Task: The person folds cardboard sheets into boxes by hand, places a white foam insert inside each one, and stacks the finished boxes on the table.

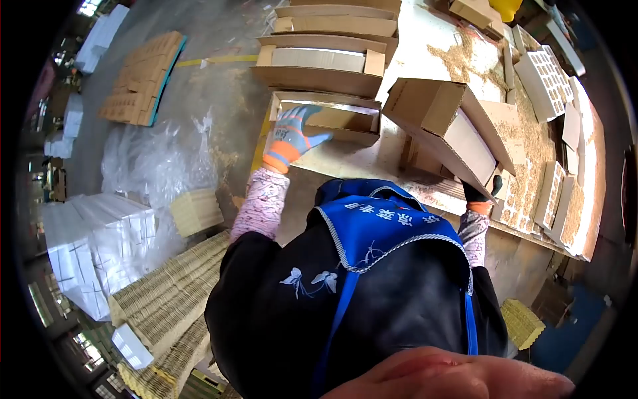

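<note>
My left hand, in a grey and orange glove, has its fingers spread at the left end of an open, narrow cardboard box. Nothing shows in its grip. On the right, my right hand, in a dark glove with an orange cuff, is at the lower corner of a tilted cardboard box with raised flaps. Its fingers are mostly hidden by the box, which it appears to hold up. A pale panel shows inside that box.
More open cardboard boxes stand in a row at the top. White perforated blocks and brown crumbs lie on the table's right side. Flattened cartons, plastic film and stacked ribbed pads are on the left.
</note>
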A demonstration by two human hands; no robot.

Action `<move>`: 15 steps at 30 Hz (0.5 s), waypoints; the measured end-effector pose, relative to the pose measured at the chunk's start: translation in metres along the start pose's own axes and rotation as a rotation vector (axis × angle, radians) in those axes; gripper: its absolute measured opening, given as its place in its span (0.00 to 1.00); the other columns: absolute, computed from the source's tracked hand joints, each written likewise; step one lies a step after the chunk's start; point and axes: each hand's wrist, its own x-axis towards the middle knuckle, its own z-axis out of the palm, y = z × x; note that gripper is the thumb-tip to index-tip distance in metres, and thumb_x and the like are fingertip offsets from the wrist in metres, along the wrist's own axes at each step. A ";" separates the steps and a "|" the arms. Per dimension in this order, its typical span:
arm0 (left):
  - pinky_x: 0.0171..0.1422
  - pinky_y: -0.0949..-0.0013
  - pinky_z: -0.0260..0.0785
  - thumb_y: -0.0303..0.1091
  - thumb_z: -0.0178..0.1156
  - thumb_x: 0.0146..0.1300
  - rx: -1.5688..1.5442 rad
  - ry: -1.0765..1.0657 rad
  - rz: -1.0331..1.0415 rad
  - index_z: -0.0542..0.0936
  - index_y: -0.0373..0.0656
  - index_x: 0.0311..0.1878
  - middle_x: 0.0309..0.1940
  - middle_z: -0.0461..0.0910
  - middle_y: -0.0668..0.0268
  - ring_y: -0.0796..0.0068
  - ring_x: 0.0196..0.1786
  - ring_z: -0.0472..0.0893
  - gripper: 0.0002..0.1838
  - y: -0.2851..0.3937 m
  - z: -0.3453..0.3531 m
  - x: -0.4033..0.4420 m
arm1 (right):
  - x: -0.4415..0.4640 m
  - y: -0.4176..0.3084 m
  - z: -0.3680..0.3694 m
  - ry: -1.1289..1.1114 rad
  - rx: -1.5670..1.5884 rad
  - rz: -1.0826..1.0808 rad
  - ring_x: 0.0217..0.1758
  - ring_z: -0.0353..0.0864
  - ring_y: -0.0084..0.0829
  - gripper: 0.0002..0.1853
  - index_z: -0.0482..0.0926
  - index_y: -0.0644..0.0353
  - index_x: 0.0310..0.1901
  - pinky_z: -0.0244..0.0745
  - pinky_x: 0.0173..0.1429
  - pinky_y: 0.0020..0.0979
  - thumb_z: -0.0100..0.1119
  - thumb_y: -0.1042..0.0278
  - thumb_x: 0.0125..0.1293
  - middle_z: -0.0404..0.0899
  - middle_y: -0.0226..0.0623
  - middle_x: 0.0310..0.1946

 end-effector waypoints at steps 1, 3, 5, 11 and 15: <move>0.64 0.63 0.62 0.49 0.67 0.50 0.332 -0.131 0.007 0.69 0.49 0.61 0.59 0.71 0.62 0.65 0.59 0.72 0.36 -0.010 -0.007 -0.002 | 0.006 -0.002 -0.006 0.052 -0.586 -0.215 0.67 0.61 0.38 0.38 0.61 0.56 0.65 0.54 0.68 0.49 0.50 0.42 0.57 0.65 0.39 0.64; 0.67 0.59 0.55 0.62 0.65 0.45 0.681 -0.277 0.050 0.68 0.53 0.62 0.62 0.68 0.63 0.62 0.62 0.69 0.41 -0.038 0.003 -0.004 | 0.012 -0.014 -0.016 0.134 -1.194 -0.502 0.65 0.63 0.35 0.37 0.62 0.56 0.64 0.56 0.67 0.51 0.52 0.43 0.57 0.69 0.36 0.61; 0.65 0.60 0.57 0.60 0.65 0.46 0.709 -0.348 -0.012 0.69 0.52 0.61 0.62 0.68 0.63 0.62 0.61 0.70 0.40 -0.047 0.014 0.006 | 0.013 -0.017 -0.016 0.110 -1.129 -0.483 0.64 0.65 0.35 0.35 0.64 0.56 0.63 0.58 0.66 0.49 0.52 0.44 0.56 0.70 0.36 0.60; 0.60 0.62 0.60 0.55 0.64 0.50 0.714 -0.337 -0.079 0.74 0.52 0.56 0.59 0.70 0.64 0.65 0.56 0.74 0.31 -0.057 0.026 -0.006 | 0.001 -0.007 -0.005 0.038 -1.018 -0.363 0.53 0.75 0.41 0.28 0.74 0.62 0.53 0.68 0.61 0.42 0.56 0.52 0.53 0.77 0.41 0.50; 0.58 0.61 0.60 0.52 0.63 0.51 0.715 -0.222 0.002 0.74 0.52 0.55 0.56 0.72 0.65 0.66 0.54 0.73 0.28 -0.060 0.032 -0.018 | 0.002 0.011 -0.011 0.104 -1.097 -0.363 0.53 0.75 0.40 0.26 0.73 0.62 0.52 0.69 0.61 0.41 0.57 0.55 0.54 0.76 0.41 0.50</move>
